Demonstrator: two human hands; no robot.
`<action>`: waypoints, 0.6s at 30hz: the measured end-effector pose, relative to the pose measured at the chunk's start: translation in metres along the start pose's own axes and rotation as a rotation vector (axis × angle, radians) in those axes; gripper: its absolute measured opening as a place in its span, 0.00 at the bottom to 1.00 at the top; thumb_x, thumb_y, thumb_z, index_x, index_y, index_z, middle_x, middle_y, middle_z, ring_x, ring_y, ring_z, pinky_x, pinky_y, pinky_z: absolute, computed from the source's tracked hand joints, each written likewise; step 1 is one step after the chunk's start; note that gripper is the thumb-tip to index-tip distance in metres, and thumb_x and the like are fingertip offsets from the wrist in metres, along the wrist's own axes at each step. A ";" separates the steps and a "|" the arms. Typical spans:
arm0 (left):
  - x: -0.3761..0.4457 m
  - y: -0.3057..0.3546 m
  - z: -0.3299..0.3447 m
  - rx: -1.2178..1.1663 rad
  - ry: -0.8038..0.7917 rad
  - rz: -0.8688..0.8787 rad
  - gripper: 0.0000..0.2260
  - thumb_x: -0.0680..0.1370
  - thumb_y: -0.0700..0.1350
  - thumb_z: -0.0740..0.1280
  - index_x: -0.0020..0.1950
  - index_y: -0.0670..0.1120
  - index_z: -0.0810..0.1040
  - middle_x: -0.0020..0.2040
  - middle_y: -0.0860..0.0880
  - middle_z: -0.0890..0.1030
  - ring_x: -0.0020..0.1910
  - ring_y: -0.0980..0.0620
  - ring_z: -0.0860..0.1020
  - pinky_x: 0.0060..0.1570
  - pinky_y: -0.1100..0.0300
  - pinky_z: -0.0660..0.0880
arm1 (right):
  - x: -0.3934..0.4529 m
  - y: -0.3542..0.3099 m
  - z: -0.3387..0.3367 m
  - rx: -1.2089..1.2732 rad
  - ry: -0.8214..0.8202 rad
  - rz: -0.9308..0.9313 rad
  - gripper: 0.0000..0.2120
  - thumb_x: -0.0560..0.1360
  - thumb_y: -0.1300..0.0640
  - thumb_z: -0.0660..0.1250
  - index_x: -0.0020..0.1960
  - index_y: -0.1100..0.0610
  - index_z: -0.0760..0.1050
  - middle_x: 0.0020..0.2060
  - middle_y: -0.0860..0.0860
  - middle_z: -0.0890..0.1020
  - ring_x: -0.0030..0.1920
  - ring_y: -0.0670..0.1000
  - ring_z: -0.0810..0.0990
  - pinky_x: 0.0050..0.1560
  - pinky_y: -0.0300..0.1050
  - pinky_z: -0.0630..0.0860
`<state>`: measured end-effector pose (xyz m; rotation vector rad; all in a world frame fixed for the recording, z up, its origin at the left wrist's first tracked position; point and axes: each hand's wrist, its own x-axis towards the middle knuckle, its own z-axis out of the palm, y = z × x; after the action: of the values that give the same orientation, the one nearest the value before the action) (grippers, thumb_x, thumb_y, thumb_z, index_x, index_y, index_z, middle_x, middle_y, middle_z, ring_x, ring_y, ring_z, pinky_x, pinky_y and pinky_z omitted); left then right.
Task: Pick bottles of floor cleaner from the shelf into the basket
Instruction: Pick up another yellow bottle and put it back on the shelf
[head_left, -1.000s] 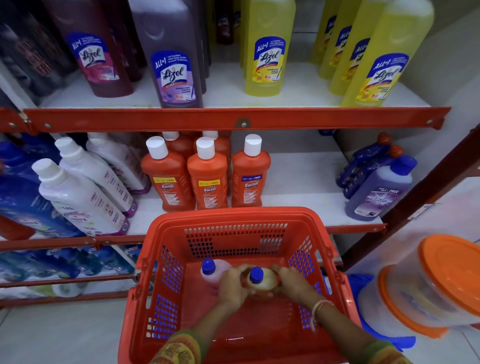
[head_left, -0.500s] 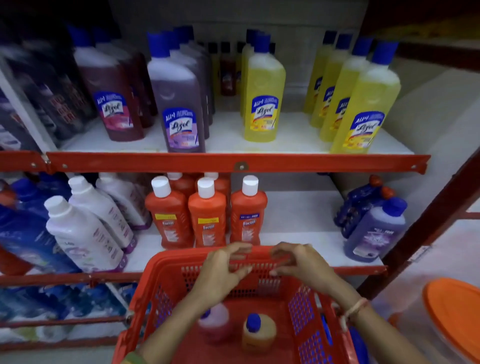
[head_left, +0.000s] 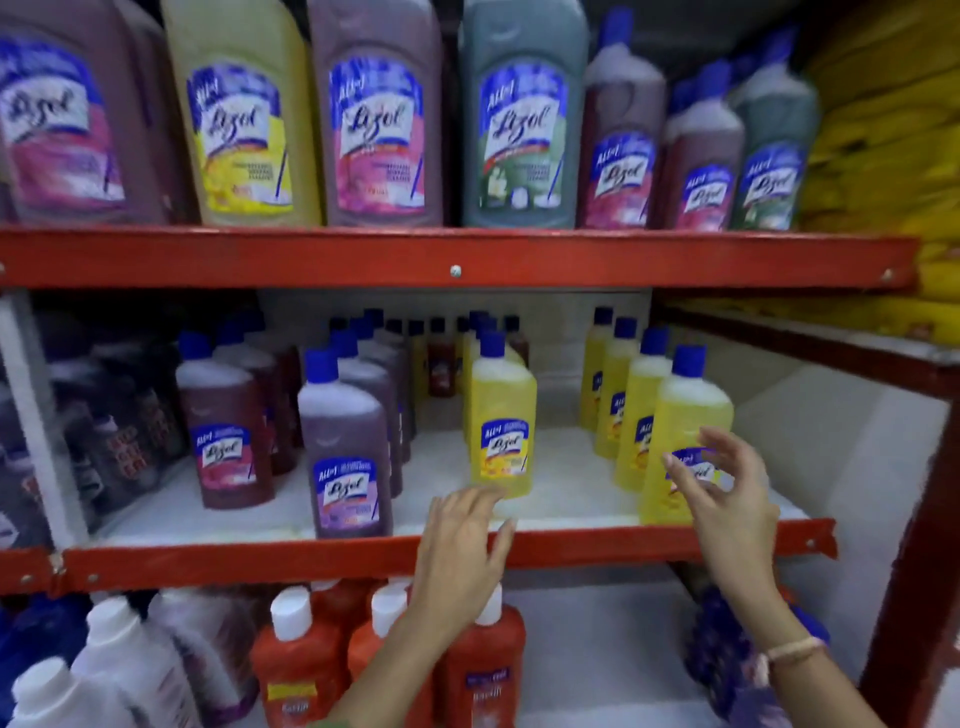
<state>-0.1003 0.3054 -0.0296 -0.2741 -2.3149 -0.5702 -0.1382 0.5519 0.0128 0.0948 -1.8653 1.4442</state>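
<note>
Both hands are up at the middle shelf (head_left: 363, 558), both empty. The left hand (head_left: 460, 551) is spread flat with fingers loosely apart, just below the single yellow bottle (head_left: 503, 415) that stands alone near the shelf front; whether a fingertip touches its base I cannot tell. The right hand (head_left: 724, 499) is cupped wide, thumb and fingers apart, in front of the front yellow bottle (head_left: 685, 410) of a row of 4 at the right; contact is unclear, blur.

Judgement: the bottles are rigid plastic, full of liquid, so fairly heavy for their size and top-narrow. The smooth walls and glossy labels are probably slippery. Best hold is around the flat body at label height, thumb on one face and fingers on the other, or the neck under the blue cap.

Around: a purple bottle (head_left: 345, 447) and a maroon bottle (head_left: 223, 426) stand to the left, well apart from the lone yellow one. The red shelf rail runs along the front edge, so a bottle must lift slightly over it. Orange bottles (head_left: 296, 670) sit below. The basket is not in view.
</note>
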 end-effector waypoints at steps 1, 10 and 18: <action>0.004 -0.005 0.003 0.053 -0.017 -0.016 0.21 0.76 0.56 0.53 0.62 0.48 0.74 0.61 0.48 0.79 0.62 0.48 0.73 0.65 0.48 0.64 | 0.008 0.005 0.000 -0.011 0.055 0.011 0.25 0.68 0.51 0.74 0.62 0.53 0.71 0.57 0.53 0.76 0.52 0.40 0.76 0.57 0.55 0.77; -0.002 -0.028 0.024 0.352 -0.304 -0.160 0.31 0.77 0.65 0.40 0.63 0.51 0.74 0.64 0.50 0.77 0.65 0.51 0.72 0.67 0.43 0.50 | 0.060 0.036 -0.005 0.005 -0.345 0.347 0.46 0.49 0.31 0.77 0.60 0.53 0.71 0.45 0.54 0.85 0.34 0.50 0.85 0.32 0.46 0.79; -0.001 -0.030 0.025 0.295 -0.286 -0.119 0.35 0.75 0.68 0.36 0.69 0.52 0.67 0.71 0.49 0.68 0.73 0.50 0.60 0.66 0.44 0.36 | 0.050 0.024 0.022 0.100 -0.190 0.222 0.27 0.58 0.48 0.80 0.53 0.50 0.72 0.45 0.57 0.84 0.35 0.54 0.84 0.29 0.46 0.81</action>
<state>-0.1259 0.2906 -0.0559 -0.0808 -2.6659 -0.2500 -0.1961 0.5608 0.0214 0.0776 -2.0066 1.7325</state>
